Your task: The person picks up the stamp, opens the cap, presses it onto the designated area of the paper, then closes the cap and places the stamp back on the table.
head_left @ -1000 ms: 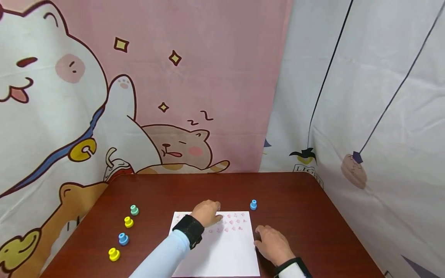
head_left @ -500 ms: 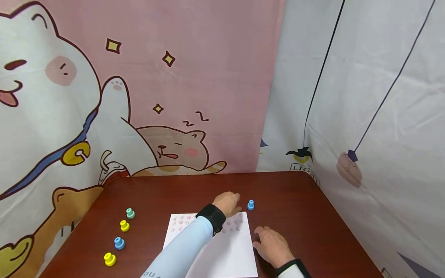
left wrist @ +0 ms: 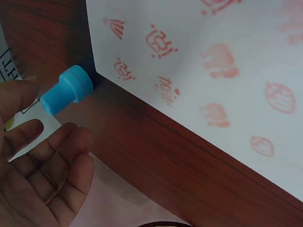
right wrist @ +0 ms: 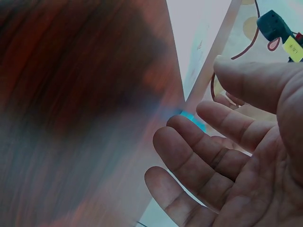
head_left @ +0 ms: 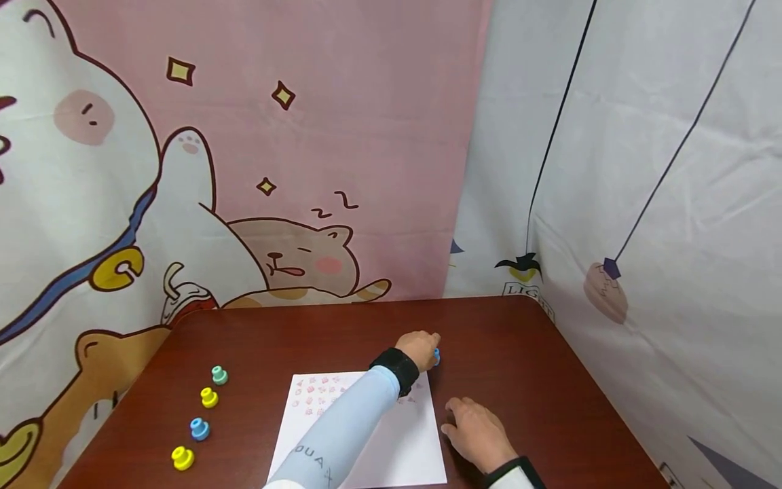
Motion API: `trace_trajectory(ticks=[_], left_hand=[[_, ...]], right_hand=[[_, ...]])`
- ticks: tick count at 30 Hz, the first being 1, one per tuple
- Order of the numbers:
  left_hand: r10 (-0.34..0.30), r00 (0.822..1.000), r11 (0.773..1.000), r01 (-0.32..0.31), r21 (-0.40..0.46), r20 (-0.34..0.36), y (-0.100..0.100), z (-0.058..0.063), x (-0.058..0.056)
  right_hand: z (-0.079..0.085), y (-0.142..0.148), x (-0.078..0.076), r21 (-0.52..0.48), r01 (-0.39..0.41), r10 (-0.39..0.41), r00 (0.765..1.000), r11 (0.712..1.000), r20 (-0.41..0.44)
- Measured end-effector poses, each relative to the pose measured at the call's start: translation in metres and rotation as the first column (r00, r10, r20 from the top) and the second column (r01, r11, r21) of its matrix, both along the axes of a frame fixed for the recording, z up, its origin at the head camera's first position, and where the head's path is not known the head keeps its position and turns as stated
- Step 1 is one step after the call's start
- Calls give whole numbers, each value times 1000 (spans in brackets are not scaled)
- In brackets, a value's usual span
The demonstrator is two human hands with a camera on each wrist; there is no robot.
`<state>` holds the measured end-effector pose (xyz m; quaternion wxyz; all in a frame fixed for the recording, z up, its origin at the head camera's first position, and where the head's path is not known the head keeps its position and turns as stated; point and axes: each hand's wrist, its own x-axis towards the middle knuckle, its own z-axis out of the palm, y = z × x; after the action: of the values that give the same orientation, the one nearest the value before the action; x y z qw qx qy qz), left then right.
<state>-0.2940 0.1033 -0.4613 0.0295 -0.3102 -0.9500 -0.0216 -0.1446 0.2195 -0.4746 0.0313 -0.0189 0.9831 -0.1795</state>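
My left hand (head_left: 419, 348) reaches past the top right corner of a white sheet of paper (head_left: 409, 455) to a small blue stamp (head_left: 436, 356). In the left wrist view, the thumb and loosely bent fingers of this hand (left wrist: 52, 170) lie around the narrow end of the blue stamp (left wrist: 68, 90), with gaps showing between. The stamp stands on the table beside the paper's corner. Rows of small pink prints (head_left: 311, 390) fill the upper part of the sheet. My right hand (head_left: 478, 435) rests beside the paper's right edge, fingers relaxed and holding nothing.
On the left of the brown table (head_left: 519, 367) stand several more stamps in a line: a green one (head_left: 219, 375), a yellow one (head_left: 209, 398), a blue one (head_left: 199, 429) and another yellow one (head_left: 182, 458). A cartoon-printed cloth (head_left: 379, 136) hangs behind the table.
My left hand has moved right and away from me, from over the printed rows to the blue stamp beyond the corner. The right hand stays in place. The head view has shifted slightly.
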Motion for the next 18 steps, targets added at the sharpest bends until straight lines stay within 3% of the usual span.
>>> trace_trajectory(ticks=[9,18], left_hand=[[-36,996,996,30,-79,-78,14,-11,-1],[-98,986,993,89,-73,-134,15,-28,-3]], right_hand=[[0,2,2,-23,8,-7,1000,1000,15],[-1,5,1,-30,18,-18,1000,999,26]])
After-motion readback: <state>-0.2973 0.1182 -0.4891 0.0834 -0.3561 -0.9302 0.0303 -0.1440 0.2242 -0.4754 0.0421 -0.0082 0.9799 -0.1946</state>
